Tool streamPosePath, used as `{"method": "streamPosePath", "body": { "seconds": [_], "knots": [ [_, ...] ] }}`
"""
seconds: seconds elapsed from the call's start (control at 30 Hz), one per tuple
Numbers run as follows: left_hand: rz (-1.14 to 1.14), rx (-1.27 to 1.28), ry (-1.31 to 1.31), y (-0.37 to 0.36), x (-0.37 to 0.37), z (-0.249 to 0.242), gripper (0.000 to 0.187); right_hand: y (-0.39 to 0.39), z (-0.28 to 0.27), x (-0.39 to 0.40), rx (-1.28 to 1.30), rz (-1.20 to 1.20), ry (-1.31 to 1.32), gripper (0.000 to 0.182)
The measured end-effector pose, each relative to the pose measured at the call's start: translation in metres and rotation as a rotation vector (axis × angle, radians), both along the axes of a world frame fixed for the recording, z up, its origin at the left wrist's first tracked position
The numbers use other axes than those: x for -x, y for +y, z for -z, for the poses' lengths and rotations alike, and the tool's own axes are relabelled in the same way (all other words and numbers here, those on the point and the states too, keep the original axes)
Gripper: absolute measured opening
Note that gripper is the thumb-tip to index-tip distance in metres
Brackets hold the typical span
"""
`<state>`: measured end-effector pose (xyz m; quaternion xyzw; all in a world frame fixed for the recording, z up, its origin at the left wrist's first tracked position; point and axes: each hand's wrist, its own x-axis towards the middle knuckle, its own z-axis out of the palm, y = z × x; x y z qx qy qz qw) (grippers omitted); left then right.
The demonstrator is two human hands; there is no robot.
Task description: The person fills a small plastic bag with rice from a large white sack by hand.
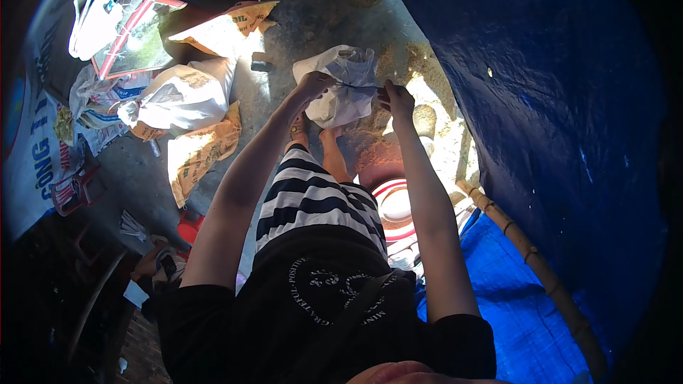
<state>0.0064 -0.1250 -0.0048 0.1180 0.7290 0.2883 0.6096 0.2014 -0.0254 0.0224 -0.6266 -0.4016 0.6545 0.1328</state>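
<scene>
A white sack (336,108) stands on the floor at my feet, its upper part gathered near the middle. A thin dark tie (356,87) crosses the sack and runs between my hands. At the sack's left side, my left hand (315,85) pinches one end of the tie. My right hand (396,97) is closed on the other end, just off the sack's right edge. The fingertips of both hands are small in view. How the tie passes round the sack is too small to tell.
Left on the floor lie a tied white sack (188,99), orange sacks (203,153) and a red frame (128,35). A blue tarp (548,99) hangs at the right above a bamboo pole (523,245). A red-rimmed basin (393,206) is beside my right forearm. A person (160,263) is at lower left.
</scene>
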Motion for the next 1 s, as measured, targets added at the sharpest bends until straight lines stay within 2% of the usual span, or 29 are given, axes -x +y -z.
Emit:
{"method": "streamPosePath", "body": {
  "seconds": [0.03,0.07,0.13,0.17,0.2,0.23,0.27,0.33,0.37,0.4,0.43,0.47,0.5,0.53,0.6,0.63,0.67,0.73,0.77,0.8,0.87,0.9,0.97,1.0],
  "knots": [
    [-0.122,-0.069,0.048,0.000,-0.003,-0.003,0.064,-0.001,-0.006,-0.005,0.041,-0.024,0.011,0.033],
    [-0.125,-0.071,0.046,0.003,-0.005,-0.005,0.064,-0.004,-0.009,-0.010,0.038,-0.027,0.009,0.033],
    [-0.198,-0.441,0.367,0.010,-0.005,-0.008,0.078,-0.010,-0.011,-0.021,0.134,0.097,0.055,0.039],
    [-0.205,-0.443,0.368,0.016,-0.005,-0.008,0.078,-0.016,-0.005,-0.029,0.194,0.141,0.077,0.042],
    [-0.113,-0.508,0.509,0.023,-0.007,-0.008,0.072,-0.022,0.001,-0.036,0.190,0.134,0.076,0.042],
    [-0.019,-0.572,0.650,0.030,-0.009,-0.010,0.067,-0.028,0.007,-0.043,0.311,0.167,0.074,0.042],
    [-0.026,-0.576,0.653,0.033,-0.011,-0.016,0.067,-0.033,0.008,-0.047,0.434,0.200,0.073,0.042],
    [0.117,-0.709,0.382,0.033,-0.019,-0.031,0.056,-0.047,0.006,-0.051,0.524,0.216,0.127,0.047],
    [0.161,-0.699,0.381,0.030,-0.027,-0.042,0.044,-0.053,0.004,-0.052,0.617,0.240,0.180,0.051],
    [0.244,-0.640,0.246,0.024,-0.035,-0.038,0.044,-0.057,0.001,-0.052,0.613,0.239,0.183,0.051],
    [0.285,-0.678,0.305,0.015,-0.046,-0.051,0.036,-0.061,-0.002,-0.051,0.785,0.311,0.282,0.058],
    [0.340,-0.609,0.296,0.007,-0.059,-0.054,0.034,-0.063,-0.004,-0.050,0.959,0.379,0.381,0.065],
    [0.407,-0.644,0.401,-0.009,-0.068,-0.053,0.037,-0.063,-0.004,-0.051,1.126,0.441,0.476,0.077],
    [0.441,-0.633,0.360,-0.025,-0.074,-0.056,0.040,-0.066,-0.008,-0.051,1.126,0.432,0.477,0.077],
    [0.494,-0.602,0.345,-0.056,-0.085,-0.061,0.041,-0.076,-0.019,-0.048,1.174,0.186,0.507,0.081],
    [0.527,-0.588,0.356,-0.070,-0.091,-0.054,0.041,-0.088,-0.010,-0.046,1.089,0.124,0.510,0.072],
    [0.516,-0.581,0.366,-0.080,-0.093,-0.058,0.041,-0.097,-0.001,-0.041,1.095,0.108,0.508,0.072],
    [0.429,-0.539,0.328,-0.099,-0.095,-0.065,0.036,-0.112,0.015,-0.033,1.190,0.110,0.415,0.058],
    [0.397,-0.514,0.338,-0.104,-0.096,-0.065,0.037,-0.116,0.022,-0.033,1.174,0.013,0.417,0.041],
    [0.384,-0.508,0.347,-0.107,-0.093,-0.063,0.037,-0.119,0.030,-0.030,1.180,-0.003,0.413,0.041],
    [0.351,-0.469,0.295,-0.110,-0.085,-0.064,0.043,-0.123,0.035,-0.021,1.176,0.109,0.419,0.033],
    [0.335,-0.469,0.302,-0.109,-0.080,-0.064,0.043,-0.121,0.035,-0.022,1.177,0.092,0.411,0.033],
    [0.318,-0.422,0.019,-0.100,-0.062,-0.075,0.054,-0.108,0.012,-0.020,1.016,-0.074,0.527,0.028],
    [0.299,-0.430,0.025,-0.096,-0.057,-0.078,0.054,-0.102,0.013,-0.021,1.013,-0.093,0.516,0.028]
  ]
}}
